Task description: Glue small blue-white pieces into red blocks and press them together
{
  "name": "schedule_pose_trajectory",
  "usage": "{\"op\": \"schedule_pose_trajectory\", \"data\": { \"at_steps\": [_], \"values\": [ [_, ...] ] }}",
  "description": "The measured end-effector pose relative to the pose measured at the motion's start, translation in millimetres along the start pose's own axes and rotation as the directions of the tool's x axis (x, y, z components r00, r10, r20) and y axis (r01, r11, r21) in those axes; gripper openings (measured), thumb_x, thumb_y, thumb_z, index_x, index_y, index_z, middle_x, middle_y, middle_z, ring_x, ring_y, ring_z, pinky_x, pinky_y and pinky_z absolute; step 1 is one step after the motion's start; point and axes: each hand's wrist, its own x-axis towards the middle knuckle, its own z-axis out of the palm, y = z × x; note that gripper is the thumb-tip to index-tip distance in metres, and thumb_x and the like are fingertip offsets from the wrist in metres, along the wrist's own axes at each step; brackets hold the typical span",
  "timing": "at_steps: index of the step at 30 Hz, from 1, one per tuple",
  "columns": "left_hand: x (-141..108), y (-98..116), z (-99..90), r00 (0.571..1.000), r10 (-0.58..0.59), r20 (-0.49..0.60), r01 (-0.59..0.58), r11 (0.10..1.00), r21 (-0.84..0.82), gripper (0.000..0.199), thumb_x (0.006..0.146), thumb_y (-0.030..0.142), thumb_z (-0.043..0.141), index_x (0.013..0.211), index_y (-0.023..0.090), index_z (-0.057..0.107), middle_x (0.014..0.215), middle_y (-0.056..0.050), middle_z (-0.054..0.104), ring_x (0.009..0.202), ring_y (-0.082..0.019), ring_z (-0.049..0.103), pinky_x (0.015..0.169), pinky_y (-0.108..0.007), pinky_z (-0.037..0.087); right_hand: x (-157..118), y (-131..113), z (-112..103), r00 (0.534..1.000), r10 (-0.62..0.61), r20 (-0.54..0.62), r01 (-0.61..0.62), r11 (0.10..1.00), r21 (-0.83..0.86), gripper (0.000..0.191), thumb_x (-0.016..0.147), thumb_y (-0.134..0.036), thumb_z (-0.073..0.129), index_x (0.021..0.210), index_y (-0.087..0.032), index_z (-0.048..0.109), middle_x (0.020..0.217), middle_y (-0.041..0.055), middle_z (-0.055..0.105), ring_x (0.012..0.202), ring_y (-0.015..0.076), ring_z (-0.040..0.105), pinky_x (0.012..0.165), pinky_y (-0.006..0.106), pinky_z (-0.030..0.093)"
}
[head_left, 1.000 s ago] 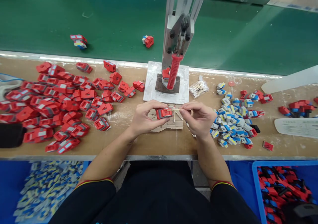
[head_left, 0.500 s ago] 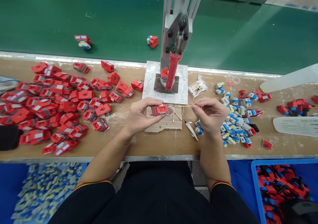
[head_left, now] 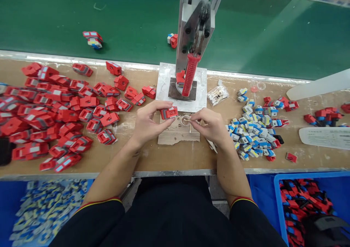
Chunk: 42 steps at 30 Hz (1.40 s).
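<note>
Between the thumb and fingers of my left hand [head_left: 149, 123] is a red and grey plastic toy part [head_left: 169, 112], its recessed side facing up. My right hand [head_left: 209, 124] pinches a thin cotton swab [head_left: 187, 120], whose tip is over a small round clear dish [head_left: 185, 120]. Whether the tip touches what is in the dish, I cannot tell. The dish rests on a torn piece of cardboard [head_left: 175, 137], with another cotton swab [head_left: 190, 129] beside it. Behind my hands stands a hand press with a red handle [head_left: 190, 75].
Many red parts [head_left: 62, 104] lie heaped at left, and white-blue parts [head_left: 251, 130] at right. A bag of cotton swabs [head_left: 218, 95] lies right of the press base [head_left: 164, 83]. Blue bins [head_left: 277, 203] stand below the table edge. Behind runs a green belt [head_left: 131, 28].
My right hand has moved left and brought the cotton swab from beside the dish to over it. My left hand has shifted slightly left and up, still holding the red part.
</note>
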Motion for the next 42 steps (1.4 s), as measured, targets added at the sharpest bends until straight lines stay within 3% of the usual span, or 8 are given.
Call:
{"op": "schedule_pose_trajectory", "data": {
  "at_steps": [7, 11, 15, 20, 24, 30, 35, 42],
  "values": [
    [-0.9, 11.5, 7.9, 0.996, 0.036, 0.08, -0.042, 0.996, 0.073, 0.021, 0.083, 0.026, 0.084, 0.103, 0.023, 0.079, 0.111, -0.006, 0.084, 0.101, -0.023, 0.081, 0.094, -0.037, 0.066, -2.1, -10.9, 1.1, 0.902, 0.121, -0.414, 0.047, 0.926, 0.374, 0.016, 0.087, -0.035, 0.08, 0.079, -0.025, 0.071, 0.072, 0.0019, 0.076, 0.065, 0.0168, 0.069, 0.057, 0.03, 0.052],
    [-0.5, 14.1, 8.3, 0.99, 0.084, 0.11, -0.098, 0.987, 0.125, 0.02, 0.085, 0.022, 0.081, 0.104, 0.024, 0.078, 0.111, -0.005, 0.084, 0.101, -0.022, 0.081, 0.092, -0.035, 0.066, -1.2, -8.8, 3.8, 0.931, 0.114, -0.348, 0.001, 0.95, 0.312, 0.013, 0.088, -0.031, 0.078, 0.079, -0.024, 0.071, 0.073, 0.001, 0.076, 0.059, 0.0135, 0.062, 0.052, 0.028, 0.047],
    [3.0, 12.0, 2.6, 0.994, 0.096, 0.061, -0.106, 0.976, 0.189, 0.019, 0.084, 0.022, 0.08, 0.103, 0.023, 0.077, 0.11, -0.004, 0.084, 0.101, -0.022, 0.081, 0.093, -0.036, 0.066, 0.8, -0.5, 5.7, 0.993, 0.042, -0.115, -0.034, 0.997, 0.069, 0.011, 0.089, -0.018, 0.07, 0.08, -0.024, 0.071, 0.075, 0.0003, 0.076, 0.06, 0.0126, 0.06, 0.06, 0.027, 0.047],
    [4.7, 10.5, -0.1, 0.995, 0.095, 0.037, -0.101, 0.973, 0.206, 0.021, 0.083, 0.02, 0.079, 0.103, 0.024, 0.077, 0.109, -0.003, 0.084, 0.1, -0.022, 0.08, 0.092, -0.035, 0.065, 2.3, 3.8, 9.9, 0.995, 0.083, 0.052, -0.076, 0.989, -0.123, 0.013, 0.089, -0.016, 0.066, 0.08, -0.024, 0.071, 0.077, 0.0025, 0.075, 0.071, 0.0166, 0.065, 0.069, 0.029, 0.05],
    [3.4, 11.6, 2.2, 0.994, 0.09, 0.056, -0.099, 0.973, 0.207, 0.019, 0.084, 0.021, 0.079, 0.102, 0.023, 0.077, 0.109, -0.004, 0.084, 0.099, -0.022, 0.08, 0.092, -0.035, 0.065, 0.5, -3.8, 2.9, 0.992, 0.026, -0.122, -0.019, 0.998, 0.061, 0.012, 0.09, -0.018, 0.07, 0.08, -0.024, 0.072, 0.076, 0.0003, 0.077, 0.061, 0.0126, 0.06, 0.059, 0.027, 0.047],
    [-0.6, 13.1, 8.9, 0.983, 0.156, 0.096, -0.168, 0.975, 0.143, 0.022, 0.084, 0.017, 0.081, 0.106, 0.02, 0.077, 0.109, -0.006, 0.084, 0.1, -0.02, 0.081, 0.091, -0.031, 0.065, 0.0, -18.4, 9.9, 0.893, 0.114, -0.436, 0.13, 0.862, 0.49, 0.011, 0.087, -0.024, 0.083, 0.081, -0.025, 0.074, 0.076, 0.0001, 0.079, 0.067, 0.014, 0.072, 0.057, 0.026, 0.053],
    [-2.3, 15.2, 11.8, 0.98, 0.164, 0.114, -0.177, 0.978, 0.112, 0.023, 0.084, 0.015, 0.081, 0.106, 0.02, 0.077, 0.109, -0.007, 0.084, 0.102, -0.02, 0.082, 0.091, -0.03, 0.065, 1.7, -21.9, 22.4, 0.9, 0.182, -0.395, 0.089, 0.812, 0.576, 0.015, 0.085, -0.032, 0.087, 0.08, -0.024, 0.075, 0.076, 0.001, 0.08, 0.068, 0.0146, 0.074, 0.059, 0.027, 0.058],
    [-2.1, 15.1, 11.8, 0.981, 0.158, 0.113, -0.171, 0.978, 0.119, 0.022, 0.085, 0.015, 0.08, 0.106, 0.02, 0.077, 0.109, -0.007, 0.084, 0.101, -0.02, 0.082, 0.091, -0.029, 0.065, 1.3, -20.0, 26.4, 0.926, 0.15, -0.346, 0.072, 0.829, 0.555, 0.009, 0.087, -0.027, 0.083, 0.082, -0.025, 0.076, 0.078, 0.0013, 0.081, 0.06, 0.0122, 0.067, 0.052, 0.026, 0.048]
  ]
}}
